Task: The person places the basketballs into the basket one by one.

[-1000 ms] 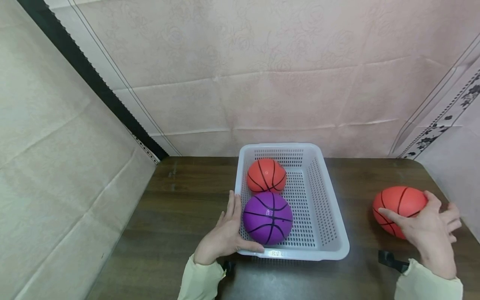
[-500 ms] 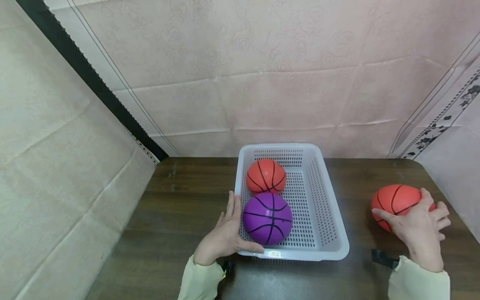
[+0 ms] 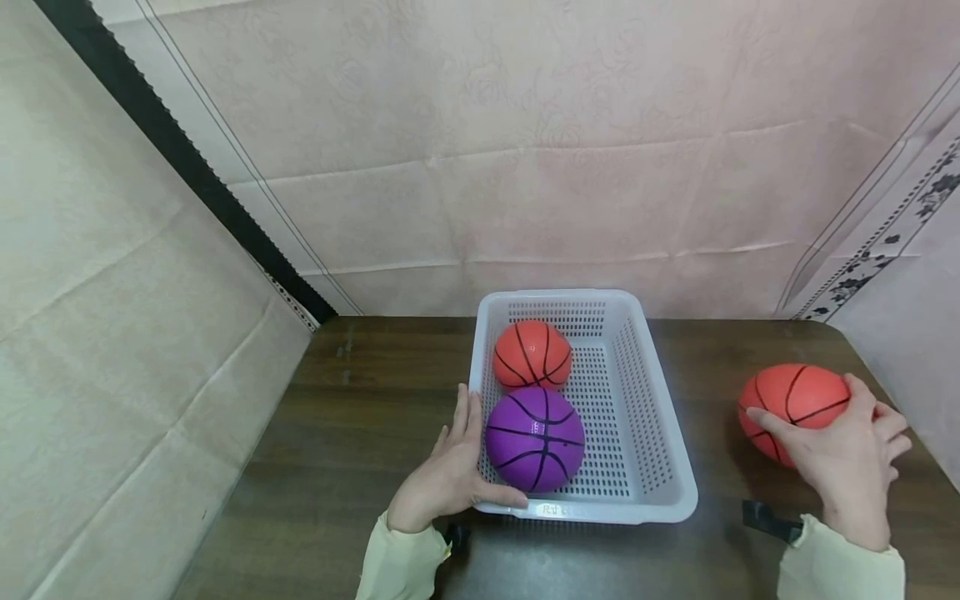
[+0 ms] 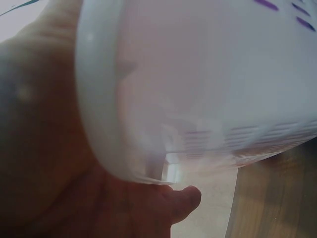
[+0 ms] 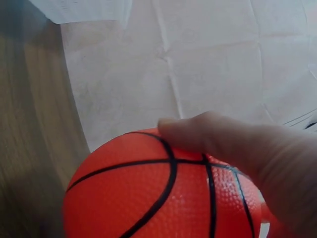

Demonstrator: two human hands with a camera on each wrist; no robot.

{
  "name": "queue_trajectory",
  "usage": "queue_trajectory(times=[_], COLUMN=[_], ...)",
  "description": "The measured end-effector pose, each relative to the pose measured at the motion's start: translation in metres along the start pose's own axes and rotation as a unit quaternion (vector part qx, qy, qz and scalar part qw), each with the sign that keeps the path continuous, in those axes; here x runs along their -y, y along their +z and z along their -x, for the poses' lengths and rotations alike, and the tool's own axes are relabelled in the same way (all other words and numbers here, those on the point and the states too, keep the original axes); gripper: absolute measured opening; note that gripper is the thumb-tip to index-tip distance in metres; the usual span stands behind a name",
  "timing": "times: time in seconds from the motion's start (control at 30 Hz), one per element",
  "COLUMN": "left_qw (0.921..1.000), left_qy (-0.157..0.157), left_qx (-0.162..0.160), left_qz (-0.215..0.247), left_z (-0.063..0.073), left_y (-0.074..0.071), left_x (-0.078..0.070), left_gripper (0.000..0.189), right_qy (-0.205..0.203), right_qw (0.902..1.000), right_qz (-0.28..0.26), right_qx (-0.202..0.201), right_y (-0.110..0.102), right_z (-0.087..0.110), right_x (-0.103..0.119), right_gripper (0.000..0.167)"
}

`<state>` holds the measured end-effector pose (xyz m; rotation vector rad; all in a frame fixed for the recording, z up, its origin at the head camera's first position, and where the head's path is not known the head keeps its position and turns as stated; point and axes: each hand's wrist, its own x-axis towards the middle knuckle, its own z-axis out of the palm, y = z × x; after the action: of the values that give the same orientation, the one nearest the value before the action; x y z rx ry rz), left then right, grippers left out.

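Observation:
On the right side of the table, my right hand (image 3: 847, 458) grips an orange-red toy basketball (image 3: 791, 408), thumb on its near left side and fingers around its right side. The right wrist view shows the thumb (image 5: 208, 131) pressed on the ball's textured skin. My left hand (image 3: 446, 471) rests against the near left corner of a white perforated plastic basket (image 3: 671, 433), fingers straight along its left side and thumb over the front rim. Inside that basket, a purple toy basketball (image 3: 536, 439) sits in front of a smaller-looking orange one (image 3: 532, 354).
The basket stands on a dark wooden table (image 3: 360, 433), its far end near a pale cloth backdrop (image 3: 562, 183). Cloth walls also rise at left and right. Inside the basket, its right half shows bare perforated floor.
The right hand and its ball have shifted slightly left and away from me, and the ball has turned a little. My left hand and the basket stay in place.

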<state>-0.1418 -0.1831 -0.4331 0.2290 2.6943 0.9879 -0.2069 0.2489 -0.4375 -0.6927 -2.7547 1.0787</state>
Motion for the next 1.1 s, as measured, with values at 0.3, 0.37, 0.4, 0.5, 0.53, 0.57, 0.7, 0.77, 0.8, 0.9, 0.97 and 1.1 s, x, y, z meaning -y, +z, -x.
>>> queue_trajectory(times=[0.3,0.37,0.4,0.5,0.53,0.57,0.7,0.77,0.8,0.9,0.97,1.1], left_qw=[1.0,1.0,1.0,1.0,1.0,1.0,1.0,1.0,1.0,1.0,1.0,1.0], left_qy=[-0.003,-0.003,-0.003,-0.004,-0.004,-0.005,-0.004,-0.004,-0.005,-0.006,-0.006,-0.005], left_qx=[0.0,-0.002,-0.002,-0.002,-0.002,-0.002,-0.004,-0.003,-0.003,-0.002,-0.003,-0.003], left_qz=[-0.002,0.0,0.0,0.001,-0.001,-0.002,-0.003,-0.003,-0.002,-0.002,-0.002,-0.003], left_z=[-0.001,-0.002,-0.002,-0.002,-0.002,-0.001,-0.002,-0.001,-0.002,-0.001,-0.001,-0.001], left_y=[0.0,0.0,0.0,0.0,0.0,0.0,0.0,0.0,0.0,0.0,0.0,0.0], left_x=[0.0,0.0,0.0,-0.001,-0.001,-0.001,0.0,0.0,0.0,0.0,0.0,0.0], left_gripper=[0.144,0.144,0.144,0.145,0.145,0.146,0.145,0.145,0.145,0.146,0.146,0.146], right_qy=[0.041,0.045,0.046,0.049,0.05,0.051,0.057,0.06,0.062,0.066,0.068,0.068], right_qw=[0.9936,0.9914,0.9906,0.9888,0.9886,0.9883,0.9876,0.9872,0.987,0.9861,0.9853,0.9841], right_qz=[-0.089,-0.104,-0.111,-0.125,-0.128,-0.13,-0.135,-0.137,-0.137,-0.14,-0.142,-0.145], right_qx=[-0.057,-0.065,-0.066,-0.064,-0.063,-0.062,-0.057,-0.056,-0.057,-0.062,-0.067,-0.078], right_y=[-0.003,-0.003,-0.004,-0.005,-0.005,-0.005,-0.006,-0.007,-0.007,-0.007,-0.007,-0.006], right_z=[0.003,0.003,0.004,0.005,0.005,0.005,0.006,0.007,0.007,0.007,0.007,0.006], right_x=[0.005,0.007,0.007,0.009,0.009,0.01,0.012,0.013,0.013,0.014,0.015,0.015], right_gripper=[0.117,0.116,0.115,0.115,0.115,0.115,0.113,0.113,0.112,0.109,0.108,0.106])
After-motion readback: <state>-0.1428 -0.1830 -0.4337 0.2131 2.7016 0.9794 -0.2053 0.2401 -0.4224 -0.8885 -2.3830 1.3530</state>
